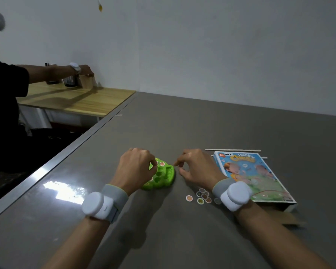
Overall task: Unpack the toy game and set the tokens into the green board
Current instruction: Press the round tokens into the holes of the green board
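Head view, looking down across a grey desk (202,123).

Just below centre, the green board (160,174), a small plastic tray of round wells. A few wells filled with red-rimmed discs, several in the middle plainly empty.

Left hand (136,166) over the board's 9 o'clock side, fingers (152,162) curled down onto its top edge. Cannot tell whether a disc sits between them.

Right hand (197,167) just beside the board at 3 o'clock, forefinger and thumb apart, nothing seen between them.

Loose tokens (203,196) in a small cluster at 4 o'clock from the board, near the right wrist.

Likely light, thin and stiff, apt to skid on the glossy surface. Best pinched at the rim between thumb and forefinger, one at a time, then laid flat into a well.

Game box (250,175) lying flat at 3 o'clock, two thin sticks (233,150) just past its 12 o'clock edge.

White wrist units (95,205) on both arms.

Far off at 10 o'clock, another person (6,105) at a wooden table (81,101).
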Tool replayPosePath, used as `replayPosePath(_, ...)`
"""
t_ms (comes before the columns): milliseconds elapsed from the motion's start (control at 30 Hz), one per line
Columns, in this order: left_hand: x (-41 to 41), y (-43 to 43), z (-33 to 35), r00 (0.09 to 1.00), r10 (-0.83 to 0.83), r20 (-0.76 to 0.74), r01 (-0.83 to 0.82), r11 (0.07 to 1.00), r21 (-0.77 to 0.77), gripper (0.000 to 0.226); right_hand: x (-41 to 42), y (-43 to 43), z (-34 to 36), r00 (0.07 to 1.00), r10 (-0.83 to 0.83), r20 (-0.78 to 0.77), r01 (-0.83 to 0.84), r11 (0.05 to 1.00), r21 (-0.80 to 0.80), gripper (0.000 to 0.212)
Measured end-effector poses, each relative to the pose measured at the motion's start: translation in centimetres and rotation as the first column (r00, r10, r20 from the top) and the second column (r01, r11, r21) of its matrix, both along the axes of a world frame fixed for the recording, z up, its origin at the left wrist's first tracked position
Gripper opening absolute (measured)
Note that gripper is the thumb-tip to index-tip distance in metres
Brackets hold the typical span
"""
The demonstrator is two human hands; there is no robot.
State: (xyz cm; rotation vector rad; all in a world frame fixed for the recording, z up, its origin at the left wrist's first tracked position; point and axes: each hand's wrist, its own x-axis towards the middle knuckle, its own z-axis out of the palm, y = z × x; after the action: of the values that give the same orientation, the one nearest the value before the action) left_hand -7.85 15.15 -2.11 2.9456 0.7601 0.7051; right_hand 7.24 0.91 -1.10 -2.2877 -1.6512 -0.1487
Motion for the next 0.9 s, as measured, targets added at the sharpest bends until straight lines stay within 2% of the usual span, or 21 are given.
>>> replayPosePath(400,0.5,-8.3,-0.6,0.969,-0.219,-0.11,0.218,0.976,-0.028,0.029,-1.3,-9.2,0.4,0.996,-0.089,0.013,0.089,0.992,-0.084,0.021)
replayPosePath(633,1.1,-9.9,-1.8,0.962,-0.206,-0.18,0.212,0.977,0.013,0.032,-1.5,-10.7,-0.4,0.995,-0.095,0.018,0.096,0.99,-0.101,0.026)
replayPosePath(900,1.4,-9.9,-1.9,0.968,-0.192,-0.16,0.196,0.981,0.006,0.028,-1.5,-10.2,-0.9,0.997,-0.064,0.05,0.069,0.993,-0.093,0.025)
